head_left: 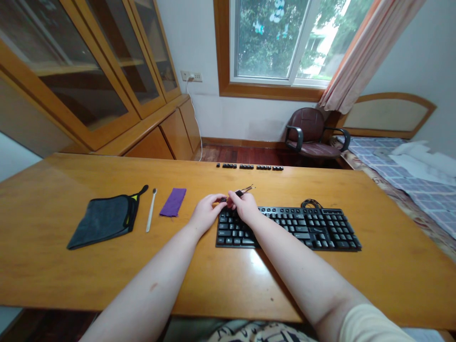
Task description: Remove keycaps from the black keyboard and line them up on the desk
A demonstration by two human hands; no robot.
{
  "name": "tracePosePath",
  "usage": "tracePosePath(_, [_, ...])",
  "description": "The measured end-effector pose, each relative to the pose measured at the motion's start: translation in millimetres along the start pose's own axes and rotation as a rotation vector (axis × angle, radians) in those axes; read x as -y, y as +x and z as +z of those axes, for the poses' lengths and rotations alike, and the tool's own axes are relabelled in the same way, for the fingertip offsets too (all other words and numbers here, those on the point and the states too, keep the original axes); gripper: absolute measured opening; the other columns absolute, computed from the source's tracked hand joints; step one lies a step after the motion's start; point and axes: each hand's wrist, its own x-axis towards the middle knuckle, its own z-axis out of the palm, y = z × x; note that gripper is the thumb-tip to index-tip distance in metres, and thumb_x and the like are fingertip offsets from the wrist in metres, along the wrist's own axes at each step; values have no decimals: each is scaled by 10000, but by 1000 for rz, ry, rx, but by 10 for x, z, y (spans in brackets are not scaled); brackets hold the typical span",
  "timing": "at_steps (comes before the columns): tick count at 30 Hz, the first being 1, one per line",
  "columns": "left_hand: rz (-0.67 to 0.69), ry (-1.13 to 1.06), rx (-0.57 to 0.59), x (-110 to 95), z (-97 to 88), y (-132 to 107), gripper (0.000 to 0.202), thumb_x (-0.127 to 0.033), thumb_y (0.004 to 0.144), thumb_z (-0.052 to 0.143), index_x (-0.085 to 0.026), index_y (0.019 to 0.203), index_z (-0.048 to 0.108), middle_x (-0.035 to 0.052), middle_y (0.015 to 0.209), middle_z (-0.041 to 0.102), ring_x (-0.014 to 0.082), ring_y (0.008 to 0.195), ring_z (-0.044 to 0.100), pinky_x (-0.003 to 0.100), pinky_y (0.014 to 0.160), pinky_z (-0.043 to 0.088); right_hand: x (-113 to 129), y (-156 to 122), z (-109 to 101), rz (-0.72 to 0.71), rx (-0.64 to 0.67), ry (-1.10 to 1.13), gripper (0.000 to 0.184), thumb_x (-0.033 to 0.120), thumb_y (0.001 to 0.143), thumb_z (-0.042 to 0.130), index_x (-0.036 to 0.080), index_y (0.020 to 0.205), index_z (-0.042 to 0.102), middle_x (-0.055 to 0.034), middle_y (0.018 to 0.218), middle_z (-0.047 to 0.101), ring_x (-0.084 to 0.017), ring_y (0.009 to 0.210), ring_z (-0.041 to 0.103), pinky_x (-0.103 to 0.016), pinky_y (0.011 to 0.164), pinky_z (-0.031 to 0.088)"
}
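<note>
A black keyboard (302, 228) lies on the wooden desk (107, 275) in front of me. My right hand (245, 206) hovers over the keyboard's far left corner, closed on a thin metal keycap puller (245, 191) that points away to the right. My left hand (206, 211) is beside it at the keyboard's left edge, its fingers pinched near the tool's tip on a small dark thing I cannot make out. A row of removed black keycaps (249, 166) lines the far edge of the desk.
To the left on the desk lie a purple cloth (173, 202), a thin white brush (151, 210) and a dark grey pouch (103, 221). Wooden cabinets stand at left, an office chair (313, 135) and a bed (409, 175) beyond the desk.
</note>
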Motion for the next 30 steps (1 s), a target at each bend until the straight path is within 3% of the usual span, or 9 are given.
tracePosePath(6, [-63, -212, 13, 85, 65, 13, 263, -326, 768, 590, -179, 977, 647, 63, 981, 679, 200, 909, 627, 355, 881, 473, 21, -35, 0, -64, 46, -25, 372, 474, 797, 528, 154, 616, 584, -9, 543, 568, -114, 500, 534, -227, 498, 440])
tracePosePath(15, [-317, -712, -19, 29, 79, 41, 341, -424, 695, 660, -144, 888, 643, 62, 878, 685, 178, 822, 626, 328, 820, 483, -19, -35, 7, -71, 74, -29, 393, 501, 831, 475, 159, 752, 651, -22, 637, 623, -124, 535, 575, -210, 451, 428])
tracePosePath(22, [-513, -990, -34, -26, 7, 35, 226, -259, 616, 724, -154, 753, 577, -17, 731, 631, 105, 722, 614, 262, 780, 496, 158, -130, -24, -266, 142, -205, 328, 419, 866, 472, 185, 718, 648, -17, 669, 614, -134, 643, 589, -244, 611, 473])
tracePosePath(26, [-574, -1046, -26, -28, -26, 35, 157, -189, 660, 672, -156, 759, 555, -6, 738, 625, 90, 709, 615, 257, 792, 507, 215, -142, -39, -418, 168, -312, 311, 357, 881, 467, 196, 682, 644, -29, 732, 632, -151, 777, 589, -286, 775, 464])
tracePosePath(30, [-621, -1145, -51, -13, -17, 43, 93, -120, 710, 624, -151, 758, 551, 11, 748, 632, 81, 688, 612, 238, 773, 526, 192, -137, -26, -436, 141, -322, 214, 303, 855, 515, 191, 763, 673, -47, 856, 637, -150, 849, 588, -283, 825, 456])
